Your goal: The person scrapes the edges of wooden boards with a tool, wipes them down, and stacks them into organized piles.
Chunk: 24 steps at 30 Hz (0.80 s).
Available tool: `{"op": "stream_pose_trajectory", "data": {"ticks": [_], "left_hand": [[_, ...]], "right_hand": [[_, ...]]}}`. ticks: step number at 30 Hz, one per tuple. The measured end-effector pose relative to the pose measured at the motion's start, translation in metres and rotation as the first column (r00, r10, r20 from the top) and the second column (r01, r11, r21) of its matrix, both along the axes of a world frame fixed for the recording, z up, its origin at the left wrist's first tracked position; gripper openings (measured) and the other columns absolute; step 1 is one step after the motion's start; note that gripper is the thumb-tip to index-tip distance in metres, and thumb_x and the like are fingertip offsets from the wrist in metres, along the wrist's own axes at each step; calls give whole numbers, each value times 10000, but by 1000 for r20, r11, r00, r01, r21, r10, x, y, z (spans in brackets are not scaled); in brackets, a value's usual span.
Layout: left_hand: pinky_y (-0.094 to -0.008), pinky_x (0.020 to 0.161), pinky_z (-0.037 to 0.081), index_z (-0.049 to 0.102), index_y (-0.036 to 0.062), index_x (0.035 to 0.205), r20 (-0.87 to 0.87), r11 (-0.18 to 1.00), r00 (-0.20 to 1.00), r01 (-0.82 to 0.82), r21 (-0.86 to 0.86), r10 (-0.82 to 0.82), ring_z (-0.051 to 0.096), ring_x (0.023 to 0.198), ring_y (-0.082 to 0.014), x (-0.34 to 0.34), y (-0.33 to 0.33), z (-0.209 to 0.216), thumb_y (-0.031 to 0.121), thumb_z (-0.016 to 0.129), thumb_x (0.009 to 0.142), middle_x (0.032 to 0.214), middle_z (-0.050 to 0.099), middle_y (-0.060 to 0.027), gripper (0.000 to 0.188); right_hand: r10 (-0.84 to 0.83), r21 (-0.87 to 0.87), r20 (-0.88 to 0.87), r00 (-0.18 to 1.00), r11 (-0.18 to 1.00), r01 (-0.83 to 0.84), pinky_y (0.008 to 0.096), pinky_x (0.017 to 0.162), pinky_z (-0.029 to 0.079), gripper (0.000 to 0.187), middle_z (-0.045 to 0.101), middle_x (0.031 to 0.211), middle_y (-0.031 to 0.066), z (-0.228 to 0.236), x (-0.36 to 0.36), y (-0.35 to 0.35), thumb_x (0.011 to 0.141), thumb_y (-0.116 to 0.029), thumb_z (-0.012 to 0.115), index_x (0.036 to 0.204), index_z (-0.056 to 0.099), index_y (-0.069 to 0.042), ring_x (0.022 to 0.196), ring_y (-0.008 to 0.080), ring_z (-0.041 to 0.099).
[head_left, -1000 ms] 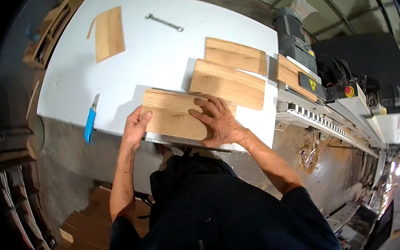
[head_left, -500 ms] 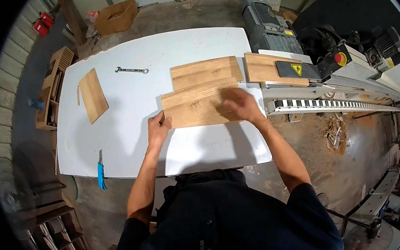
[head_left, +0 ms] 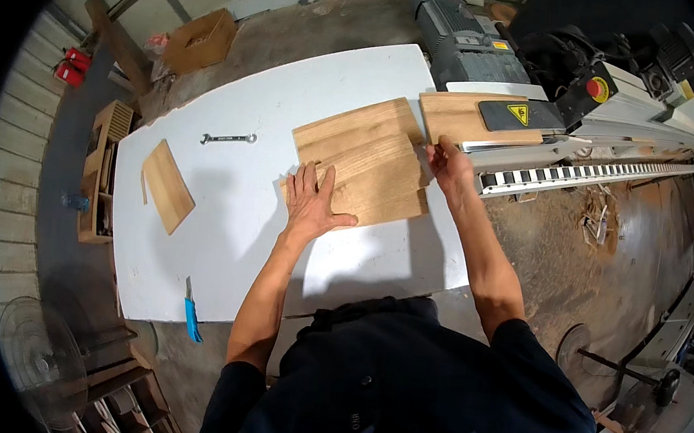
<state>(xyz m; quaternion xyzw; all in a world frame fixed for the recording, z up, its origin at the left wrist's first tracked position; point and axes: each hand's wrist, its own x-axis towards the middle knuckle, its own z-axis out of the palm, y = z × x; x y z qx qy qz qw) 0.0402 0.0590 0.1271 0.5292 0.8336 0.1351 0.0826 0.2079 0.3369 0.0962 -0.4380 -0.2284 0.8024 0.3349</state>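
My left hand [head_left: 312, 206] lies spread over the left end of some overlapping light-brown wood-grain planks [head_left: 377, 163] on a white table [head_left: 240, 198]. Beyond that stack's right end, my right hand [head_left: 452, 166] has its fingers curled at the near left corner of another wood-grain plank [head_left: 457, 114]. This plank lies partly under the dark guard [head_left: 503, 115] of a machine. Part of the grip is hidden behind the fingers. Left of the stack, a smaller cut plank [head_left: 168, 187] rests beside a thin wood strip [head_left: 145, 183].
A wrench [head_left: 229, 138] lies at the table's far left. A blue-handled knife [head_left: 192, 314] overhangs the near edge. On the right are a motor [head_left: 472, 49], a red stop button [head_left: 597, 89] and a roller-like track [head_left: 585, 173]. A cardboard box [head_left: 199, 39] stands beyond the table.
My left hand has gone from gripping the stack's left corner to lying flat on top. My right hand has moved off the stack to the plank at the machine. The view has shifted slightly.
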Motion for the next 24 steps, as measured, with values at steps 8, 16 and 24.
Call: {"op": "stream_pose_trajectory", "data": {"ticks": [8,16,24], "left_hand": [[-600,1178,90,424,79,1459,61,978,978,197,65,-201,130,1438,-452,-15,-18,-2,676,797,588,1525,229,-269,1120],[-464,1173,221,461,14,1415,359,925,933,-119,361,-20,299,1394,-427,-2,-12,-24,493,686,849,1476,356,-288,775],[-473,1137,293,503,-27,1353,292,852,881,-450,270,373,332,1365,-438,3,-35,1,251,710,846,1456,387,-298,614]], "right_hand": [[142,97,71,987,984,-149,257,535,493,152,692,758,90,29,26,-81,928,-175,672,890,649,-30,615,151,647],[345,-32,-20,938,938,-345,286,548,476,154,683,740,68,49,5,-182,913,-188,690,819,657,-70,588,145,583],[825,86,14,565,562,-823,272,687,540,210,714,912,86,52,-21,-217,957,-223,647,1011,688,-24,838,166,694]]}}
